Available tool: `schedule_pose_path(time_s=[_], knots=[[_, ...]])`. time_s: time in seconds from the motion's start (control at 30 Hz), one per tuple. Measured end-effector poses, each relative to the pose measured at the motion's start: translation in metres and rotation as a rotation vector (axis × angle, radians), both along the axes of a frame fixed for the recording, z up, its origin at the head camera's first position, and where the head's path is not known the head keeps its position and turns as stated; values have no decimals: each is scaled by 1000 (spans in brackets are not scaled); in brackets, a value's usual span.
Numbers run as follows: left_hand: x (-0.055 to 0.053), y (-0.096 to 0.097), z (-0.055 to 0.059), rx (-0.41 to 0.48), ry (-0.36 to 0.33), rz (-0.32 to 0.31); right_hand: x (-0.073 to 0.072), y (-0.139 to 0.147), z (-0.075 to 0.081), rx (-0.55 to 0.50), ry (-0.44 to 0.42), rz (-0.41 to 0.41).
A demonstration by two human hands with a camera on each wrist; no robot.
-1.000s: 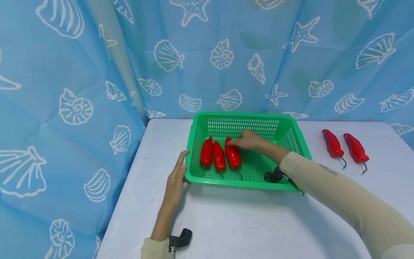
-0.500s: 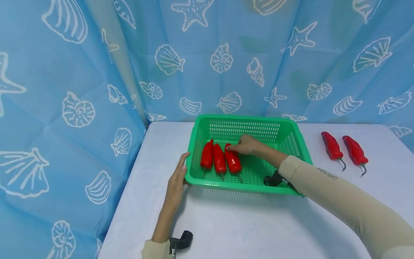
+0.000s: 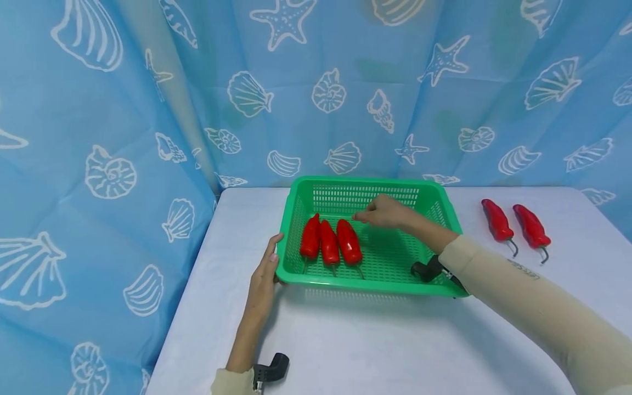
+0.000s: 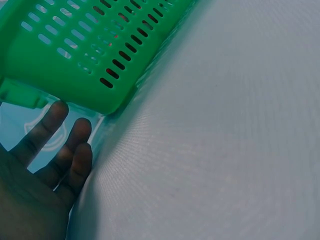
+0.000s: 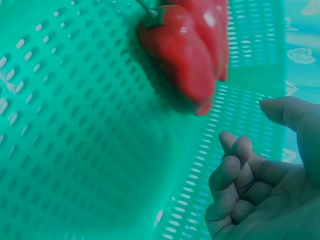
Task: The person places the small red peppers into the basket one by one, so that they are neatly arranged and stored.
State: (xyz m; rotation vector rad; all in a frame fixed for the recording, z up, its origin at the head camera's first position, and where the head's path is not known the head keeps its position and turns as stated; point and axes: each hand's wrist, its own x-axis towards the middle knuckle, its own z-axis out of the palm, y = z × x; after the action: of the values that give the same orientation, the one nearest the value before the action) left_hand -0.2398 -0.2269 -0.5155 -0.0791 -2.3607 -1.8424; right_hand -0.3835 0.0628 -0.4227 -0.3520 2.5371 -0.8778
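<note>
Three red peppers lie side by side in the left half of a green plastic basket: a left pepper [image 3: 310, 238], a middle pepper [image 3: 328, 246] and a right pepper [image 3: 350, 244]. My right hand [image 3: 387, 212] hovers inside the basket [image 3: 365, 285], just beyond the right pepper and apart from it. In the right wrist view its thumb stands away from loosely curled fingers [image 5: 224, 172], holding nothing. My left hand [image 3: 261, 282] rests at the basket's left end, fingers extended near the rim. The left wrist view has its fingertips close under the green wall [image 4: 60, 85].
Two more red peppers, one inner [image 3: 497, 220] and one outer [image 3: 531, 226], lie on the white table [image 3: 375, 345] right of the basket. A blue curtain [image 3: 291, 109] with white shell prints hangs behind and to the left.
My right hand has let go of the right pepper and lifted slightly away, back and to the right. The left hand keeps its place by the basket.
</note>
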Motion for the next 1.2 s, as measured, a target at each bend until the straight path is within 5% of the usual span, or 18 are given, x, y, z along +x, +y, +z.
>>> schedule_pose_path(time_s=[0.7,1.2], knots=[[6,-6,-6,7,33,-8,27,53,44,-77,156,-13],[4,5,-2,20,35,-46,56,114,45,-105,250,-134]])
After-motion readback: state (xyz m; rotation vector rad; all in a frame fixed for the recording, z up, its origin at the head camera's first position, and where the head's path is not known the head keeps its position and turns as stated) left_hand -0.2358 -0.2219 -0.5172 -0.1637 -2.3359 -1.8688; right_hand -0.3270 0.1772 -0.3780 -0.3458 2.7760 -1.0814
